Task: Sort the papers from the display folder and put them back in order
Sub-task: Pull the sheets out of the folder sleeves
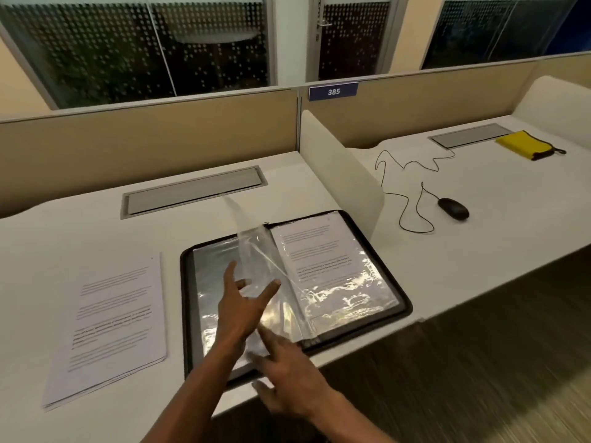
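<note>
Display folder (403,306) lies open on the counter (80,238), centre of view, black zip edge, clear sleeves inside. One empty clear sleeve (256,251) stands up mid-turn near the spine, blurred at the top. Left hand (243,302) is over the left page w/ fingers spread and straight, fingertips against the raised sleeve's lower part, not curled round anything. Right hand (287,372) at 5 o'clock from it, fingers apart and fairly straight, index tip pressing the bottom sleeve edges near the spine; nothing gripped as far as I can tell, some blur. Right page sleeve holds a printed sheet (316,247); left page sleeves look empty. Stack of loose papers (115,318) at 9 o'clock of the folder, well apart from it, edges slightly fanned. Risks, my call: sleeve is thin and floppy, only propped by flat fingers, so it could flop back or two sleeves could cling together and one gets skipped → papers refiled out of order. Glare on the plastic hides text, easy to misread a page. Fanned stack could shuffle if nudged by the left forearm. Folder's near corner sits close to the counter edge; a push could slide it off. Writing: blue desk tag (333,91) at 12 o'clock on the partition reads "385". Text on sheets is too small/blurred to read; no brands seen. Next desk at 2 o'clock: wired mouse (453,208), yellow pouch (524,144).
</note>
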A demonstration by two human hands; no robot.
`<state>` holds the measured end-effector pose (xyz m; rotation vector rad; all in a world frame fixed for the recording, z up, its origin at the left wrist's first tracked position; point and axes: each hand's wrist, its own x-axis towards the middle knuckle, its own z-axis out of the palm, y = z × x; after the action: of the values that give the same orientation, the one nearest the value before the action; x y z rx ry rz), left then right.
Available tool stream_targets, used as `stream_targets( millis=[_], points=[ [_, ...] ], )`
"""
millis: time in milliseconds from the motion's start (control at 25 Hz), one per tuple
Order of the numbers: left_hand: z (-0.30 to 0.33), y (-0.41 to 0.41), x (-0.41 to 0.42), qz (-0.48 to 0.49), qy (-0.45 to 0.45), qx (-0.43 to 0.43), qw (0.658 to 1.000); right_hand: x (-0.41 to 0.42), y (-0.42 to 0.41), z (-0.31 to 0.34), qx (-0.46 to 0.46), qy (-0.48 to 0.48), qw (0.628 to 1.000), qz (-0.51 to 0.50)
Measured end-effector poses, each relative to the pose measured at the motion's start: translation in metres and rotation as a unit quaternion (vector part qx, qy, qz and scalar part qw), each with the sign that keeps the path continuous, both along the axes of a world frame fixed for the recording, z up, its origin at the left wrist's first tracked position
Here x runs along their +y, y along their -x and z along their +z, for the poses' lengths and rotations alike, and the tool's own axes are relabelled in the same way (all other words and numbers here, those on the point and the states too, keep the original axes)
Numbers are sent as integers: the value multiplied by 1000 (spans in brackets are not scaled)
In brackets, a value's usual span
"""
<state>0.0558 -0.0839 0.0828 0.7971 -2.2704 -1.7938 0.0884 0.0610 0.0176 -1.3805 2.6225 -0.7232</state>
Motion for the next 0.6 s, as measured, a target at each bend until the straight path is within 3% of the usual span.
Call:
stream_targets(
  millis=[80, 120, 200, 240, 320, 360, 440, 520, 600],
  points=[
    [-15, -2, -3, 37, -14, -18, 999, 21, 3, 7, 30, 80, 995, 43],
    [-25, -6, -8, 59, -25, -21, 998, 34, 9, 7, 33, 132, 991, 13],
    [-44, -15, -20, 99, -52, -31, 993, 65, 31, 8, 8, 205, 968, -142],
    [-56, -22, -30, 118, -52, -41, 991, 84, 46, 5, -3, 198, 949, -246],
    [-74, -34, -48, 150, -57, -62, 985, 120, 77, -9, -79, 40, 912, -402],
    [-77, -39, -56, 163, -59, -69, 983, 135, 87, -15, -109, -55, 898, -423],
    [-75, -46, -61, 176, -76, -63, 979, 150, 97, -28, -110, -157, 897, -399],
    [-70, -50, -58, 188, -34, -63, 980, 152, 96, -37, -78, -169, 910, -371],
    [-60, -51, -46, 196, 138, -80, 968, 150, 95, -41, -32, -138, 918, -369]
  ],
)
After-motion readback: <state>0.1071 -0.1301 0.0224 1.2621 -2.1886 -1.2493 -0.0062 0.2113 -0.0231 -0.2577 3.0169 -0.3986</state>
